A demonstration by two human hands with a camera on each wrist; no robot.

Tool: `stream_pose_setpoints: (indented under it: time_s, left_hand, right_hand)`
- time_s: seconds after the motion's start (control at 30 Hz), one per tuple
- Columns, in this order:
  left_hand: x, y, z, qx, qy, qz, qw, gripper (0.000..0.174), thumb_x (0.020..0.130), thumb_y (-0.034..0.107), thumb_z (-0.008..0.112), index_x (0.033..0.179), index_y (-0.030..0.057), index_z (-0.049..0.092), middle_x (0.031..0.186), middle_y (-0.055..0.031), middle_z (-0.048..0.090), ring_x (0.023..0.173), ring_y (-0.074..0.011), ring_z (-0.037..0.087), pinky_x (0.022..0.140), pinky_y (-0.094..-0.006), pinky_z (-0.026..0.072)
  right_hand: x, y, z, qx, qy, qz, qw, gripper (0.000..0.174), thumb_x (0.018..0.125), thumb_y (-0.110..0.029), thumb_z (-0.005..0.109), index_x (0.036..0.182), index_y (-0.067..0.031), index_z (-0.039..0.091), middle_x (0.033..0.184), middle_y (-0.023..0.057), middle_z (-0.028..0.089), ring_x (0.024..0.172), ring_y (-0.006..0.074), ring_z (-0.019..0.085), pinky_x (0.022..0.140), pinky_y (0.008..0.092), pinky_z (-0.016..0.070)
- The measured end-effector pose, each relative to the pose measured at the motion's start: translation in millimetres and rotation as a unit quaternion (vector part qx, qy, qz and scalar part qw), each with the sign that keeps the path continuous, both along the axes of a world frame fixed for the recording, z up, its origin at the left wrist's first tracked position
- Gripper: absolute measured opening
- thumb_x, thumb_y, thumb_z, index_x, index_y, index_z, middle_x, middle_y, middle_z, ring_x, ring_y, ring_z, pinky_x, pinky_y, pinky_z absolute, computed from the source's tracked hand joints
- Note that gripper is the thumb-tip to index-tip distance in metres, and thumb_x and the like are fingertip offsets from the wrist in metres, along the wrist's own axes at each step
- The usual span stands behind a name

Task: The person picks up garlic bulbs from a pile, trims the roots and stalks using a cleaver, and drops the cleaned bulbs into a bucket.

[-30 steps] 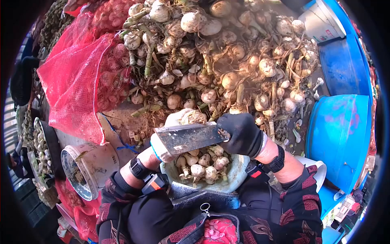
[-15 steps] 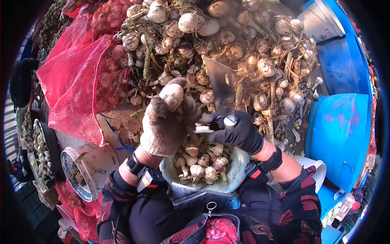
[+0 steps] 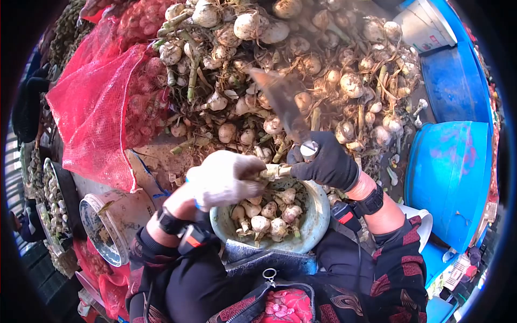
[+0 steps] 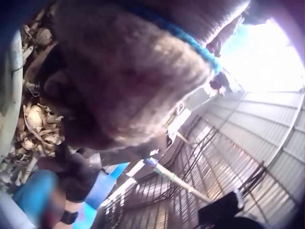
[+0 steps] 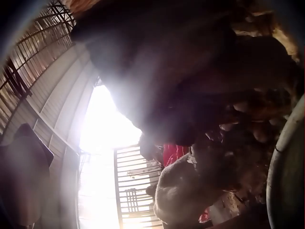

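Left hand [image 3: 225, 178] grips a garlic stalk [image 3: 274, 171]; right hand [image 3: 329, 162] clenches a cleaver [image 3: 282, 102], blade raised, likely keeping fingers safe

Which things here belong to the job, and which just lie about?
In the job:
left hand, gripping a stem
right hand, holding the blade
basin
bulb heap

Apparently lying about:
red mesh sack
blue tub
left-side white bucket
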State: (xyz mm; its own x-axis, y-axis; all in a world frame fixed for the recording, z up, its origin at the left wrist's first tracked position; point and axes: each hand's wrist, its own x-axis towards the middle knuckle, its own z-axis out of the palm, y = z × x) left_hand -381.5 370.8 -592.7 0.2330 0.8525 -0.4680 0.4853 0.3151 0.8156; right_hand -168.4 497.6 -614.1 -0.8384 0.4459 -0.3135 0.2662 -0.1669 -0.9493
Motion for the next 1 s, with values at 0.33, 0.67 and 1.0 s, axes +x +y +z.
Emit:
stream_pose_setpoints:
  time_s: [0.33, 0.67, 1.0]
  left_hand:
    - [14, 1, -21, -0.134, -0.154, 0.229, 0.952, 0.03, 0.081, 0.016, 0.064, 0.104, -0.0022, 0.064, 0.076, -0.0046, 0.063, 0.059, -0.0089, 0.056, 0.053, -0.0233, 0.0471]
    - [5, -9, -7, 0.027, -0.054, -0.109, 0.992, 0.052, 0.074, 0.036, 0.072, 0.113, 0.0016, 0.062, 0.101, -0.0184, 0.064, 0.104, -0.0324, 0.06, 0.087, -0.041, 0.0485]
    - [-36, 20, -133, 0.047, 0.437, -0.064, 0.896, 0.04, 0.079, 0.01, 0.053, 0.119, 0.0081, 0.052, 0.102, -0.0182, 0.059, 0.092, -0.0354, 0.062, 0.074, -0.0443, 0.0521]
  right_hand:
    - [8, -19, -14, 0.239, 0.017, -0.063, 0.969, 0.025, 0.075, -0.024, 0.073, 0.07, -0.002, 0.062, 0.062, 0.01, 0.062, 0.06, 0.0162, 0.062, 0.056, 0.0303, 0.0474]
    - [38, -8, -65, 0.173, -0.209, 0.009, 0.963, 0.022, 0.069, -0.015, 0.076, 0.072, 0.0018, 0.064, 0.062, 0.005, 0.062, 0.058, 0.0101, 0.055, 0.055, 0.0299, 0.0459]
    - [21, -5, -38, 0.082, -0.179, -0.033, 0.98, 0.023, 0.069, -0.02, 0.075, 0.074, -0.0012, 0.063, 0.062, 0.0024, 0.06, 0.06, 0.0073, 0.052, 0.056, 0.0277, 0.0446]
